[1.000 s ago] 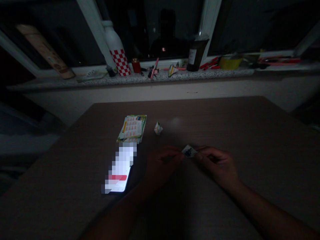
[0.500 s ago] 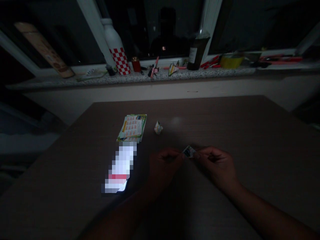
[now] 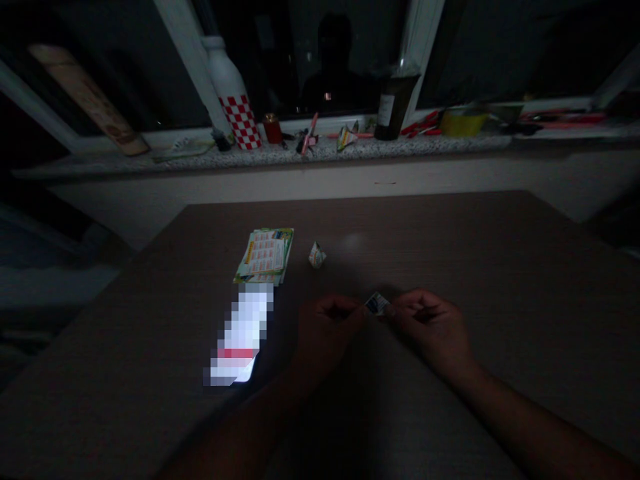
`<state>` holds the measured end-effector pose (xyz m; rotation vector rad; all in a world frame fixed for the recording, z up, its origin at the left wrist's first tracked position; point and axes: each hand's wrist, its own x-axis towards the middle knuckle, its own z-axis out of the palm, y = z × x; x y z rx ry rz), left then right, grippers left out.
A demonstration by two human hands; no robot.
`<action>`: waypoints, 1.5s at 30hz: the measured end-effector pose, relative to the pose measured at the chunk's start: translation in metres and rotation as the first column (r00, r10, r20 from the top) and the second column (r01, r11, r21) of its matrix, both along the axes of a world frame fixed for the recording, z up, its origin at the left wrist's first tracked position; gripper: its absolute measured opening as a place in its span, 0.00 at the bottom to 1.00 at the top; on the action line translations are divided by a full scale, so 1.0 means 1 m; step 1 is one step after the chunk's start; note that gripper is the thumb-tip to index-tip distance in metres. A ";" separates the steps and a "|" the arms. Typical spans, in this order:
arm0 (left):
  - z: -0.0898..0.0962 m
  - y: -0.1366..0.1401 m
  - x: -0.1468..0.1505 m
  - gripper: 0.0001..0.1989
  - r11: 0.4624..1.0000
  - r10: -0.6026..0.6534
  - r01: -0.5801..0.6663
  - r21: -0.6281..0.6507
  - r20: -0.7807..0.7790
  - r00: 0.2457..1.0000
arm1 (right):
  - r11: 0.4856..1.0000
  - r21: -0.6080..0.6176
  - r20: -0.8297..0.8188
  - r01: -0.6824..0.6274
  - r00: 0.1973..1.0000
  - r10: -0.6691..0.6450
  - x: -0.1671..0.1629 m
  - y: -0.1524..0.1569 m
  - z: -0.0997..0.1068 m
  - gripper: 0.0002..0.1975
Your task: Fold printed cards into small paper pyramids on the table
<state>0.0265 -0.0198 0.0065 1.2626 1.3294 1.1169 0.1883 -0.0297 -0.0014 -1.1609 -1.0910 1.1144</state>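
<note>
Between my two hands is a small folded piece of printed paper (image 3: pixel 378 304), raised a little over the dim table. My left hand (image 3: pixel 330 330) pinches its left corner between thumb and fingers. On the opposite corner, the thumb and forefinger of my right hand (image 3: pixel 434 327) are closed. Past my left hand stands a small folded paper shape (image 3: pixel 317 256) with pointed tips. To its left lies a stack of printed leaflets (image 3: pixel 265 257), and nearer to me a lit phone (image 3: pixel 243 337) whose screen is blurred out.
The brown table (image 3: pixel 440 233) reaches to the wall under a granite windowsill (image 3: pixel 180 160). Along the sill stand a checkered white bottle (image 3: pixel 235 100), a small red jar (image 3: pixel 272 129), another folded paper piece (image 3: pixel 346 137), a dark labelled pouch (image 3: pixel 393 110) and a yellow roll (image 3: pixel 464 123).
The folded paper and the fingers of both hands have shifted very slightly. Everything else on the table and sill stays where it was.
</note>
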 end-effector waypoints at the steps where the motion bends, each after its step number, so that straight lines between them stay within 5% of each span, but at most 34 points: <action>1: -0.001 0.001 0.000 0.06 1.000 0.003 -0.003 -0.003 0.001 1.000 | 1.000 -0.001 -0.020 -0.011 1.000 0.011 0.000 0.001 -0.002 0.10; 7: -0.003 0.007 -0.003 0.08 0.998 0.016 -0.012 -0.055 0.065 0.998 | 0.974 0.167 0.101 -0.154 0.985 0.139 0.006 0.004 -0.014 0.10; 14: -0.009 0.014 -0.006 0.07 0.971 -0.045 0.108 -0.211 0.284 0.958 | 0.812 0.390 0.604 -0.436 0.786 0.132 0.020 0.015 -0.016 0.19; 19: -0.008 0.012 -0.003 0.05 0.871 -0.067 0.321 -0.372 0.557 0.828 | 0.772 0.428 0.632 -0.470 0.766 0.116 0.021 0.017 -0.014 0.13; 24: -0.007 0.011 -0.004 0.05 0.810 -0.078 0.421 -0.409 0.636 0.767 | 0.790 0.426 0.615 -0.441 0.782 0.104 0.021 0.014 -0.011 0.08; 27: -0.006 0.010 -0.006 0.03 0.873 -0.215 0.381 -0.304 0.461 0.861 | 0.829 0.367 0.604 -0.422 0.786 0.133 0.022 0.013 -0.009 0.05; 30: 0.000 0.006 -0.009 0.05 0.963 -0.267 0.267 0.038 -0.016 0.964 | 0.879 0.292 0.579 -0.377 0.801 0.151 0.021 0.011 -0.006 0.03; 33: 0.003 0.002 -0.011 0.04 0.876 -0.215 0.322 0.358 -0.306 0.927 | 0.896 0.254 0.546 -0.364 0.819 0.178 0.020 0.009 -0.003 0.04; 40: -0.003 0.000 -0.011 0.03 0.728 -0.145 0.399 0.557 -0.443 0.885 | 0.908 0.187 0.530 -0.376 0.817 0.230 0.014 0.005 0.000 0.09; 45: 0.003 -0.002 -0.010 0.05 0.773 -0.174 0.377 0.511 -0.401 0.900 | 0.915 0.162 0.520 -0.369 0.820 0.239 0.014 0.005 0.001 0.13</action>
